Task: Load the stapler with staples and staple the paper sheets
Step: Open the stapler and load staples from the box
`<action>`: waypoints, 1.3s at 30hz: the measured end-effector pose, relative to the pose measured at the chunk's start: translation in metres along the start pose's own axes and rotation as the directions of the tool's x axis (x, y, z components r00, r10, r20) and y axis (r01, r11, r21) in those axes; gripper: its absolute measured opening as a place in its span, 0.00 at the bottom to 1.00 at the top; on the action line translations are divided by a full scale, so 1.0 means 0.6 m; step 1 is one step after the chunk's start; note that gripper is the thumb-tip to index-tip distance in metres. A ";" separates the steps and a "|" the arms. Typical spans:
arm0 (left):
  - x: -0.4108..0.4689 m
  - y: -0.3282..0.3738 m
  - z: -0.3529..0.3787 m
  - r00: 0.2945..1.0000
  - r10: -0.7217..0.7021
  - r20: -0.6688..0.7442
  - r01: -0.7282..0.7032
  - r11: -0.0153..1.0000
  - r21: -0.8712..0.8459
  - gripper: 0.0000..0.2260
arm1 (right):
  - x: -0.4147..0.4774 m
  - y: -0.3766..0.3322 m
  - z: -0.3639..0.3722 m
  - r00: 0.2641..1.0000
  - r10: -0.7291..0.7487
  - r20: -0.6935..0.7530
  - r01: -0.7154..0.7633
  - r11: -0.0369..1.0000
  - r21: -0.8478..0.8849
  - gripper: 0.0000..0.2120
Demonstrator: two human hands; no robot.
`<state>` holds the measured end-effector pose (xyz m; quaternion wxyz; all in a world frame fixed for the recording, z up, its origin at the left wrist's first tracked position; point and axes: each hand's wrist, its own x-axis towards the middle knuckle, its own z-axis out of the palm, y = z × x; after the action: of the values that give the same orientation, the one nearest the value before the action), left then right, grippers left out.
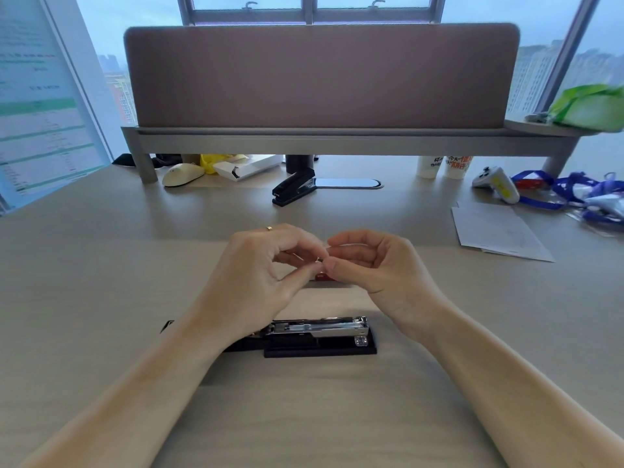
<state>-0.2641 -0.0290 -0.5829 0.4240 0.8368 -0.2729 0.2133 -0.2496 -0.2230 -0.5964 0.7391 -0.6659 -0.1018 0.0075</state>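
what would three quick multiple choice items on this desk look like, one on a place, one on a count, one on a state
1. Where are the paper sheets?
A. far right of the desk
B. under the open stapler
C. on the shelf

2. How many staplers are in view?
A. one
B. two
C. three

3. How is the near stapler?
A. shut
B. opened, metal channel showing
C. held in the air

Answers:
1 A, they lie flat at the right, past the right hand.
2 B, the near one plus a black stapler farther back.
3 B, its shiny channel lies exposed on the desk, below the left hand.
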 end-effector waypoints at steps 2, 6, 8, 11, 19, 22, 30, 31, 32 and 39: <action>-0.001 0.000 0.001 1.000 -0.006 0.001 0.006 1.000 0.000 0.07 | 0.000 0.000 -0.001 1.000 0.023 0.015 -0.023 1.000 0.009 0.13; -0.001 0.002 0.001 1.000 0.000 -0.031 0.001 1.000 0.018 0.07 | 0.000 0.000 0.003 0.998 0.062 0.028 -0.064 0.994 0.085 0.10; -0.002 0.004 0.000 0.999 0.013 -0.038 -0.012 0.999 0.036 0.07 | -0.002 -0.001 0.006 0.997 0.072 0.022 -0.074 0.988 0.137 0.09; -0.004 0.010 -0.001 0.998 0.054 -0.035 -0.051 0.995 0.086 0.07 | -0.004 -0.001 0.008 0.998 0.063 0.003 -0.063 0.988 0.143 0.08; -0.009 0.020 -0.004 1.000 0.001 -0.019 0.001 0.998 0.056 0.07 | -0.021 -0.009 -0.021 0.998 0.052 0.046 -0.052 0.999 0.005 0.16; -0.008 0.021 -0.004 0.989 -0.124 0.081 0.132 0.986 -0.104 0.06 | -0.041 -0.012 -0.063 0.993 0.063 0.105 -0.067 0.997 0.034 0.25; -0.018 0.027 0.008 0.930 -0.152 0.334 0.192 0.977 -0.090 0.06 | -0.076 -0.009 -0.077 0.955 -0.002 0.297 0.173 0.815 -0.553 0.20; -0.017 0.027 0.008 0.927 -0.151 0.342 0.193 0.977 -0.093 0.06 | -0.076 -0.009 -0.076 0.953 0.000 0.304 0.181 0.803 -0.568 0.19; -0.016 0.028 0.007 0.924 -0.150 0.352 0.196 0.976 -0.098 0.06 | -0.076 -0.008 -0.076 0.952 0.003 0.307 0.183 0.798 -0.574 0.18; -0.016 0.031 0.007 0.911 -0.144 0.386 0.201 0.973 -0.110 0.05 | -0.075 -0.007 -0.072 0.957 0.006 0.292 0.173 0.792 -0.585 0.13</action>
<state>-0.2828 -0.0388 -0.5799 0.4417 0.8493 -0.2889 -0.0100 -0.2873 -0.2726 -0.6026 0.4654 -0.8536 -0.2312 0.0351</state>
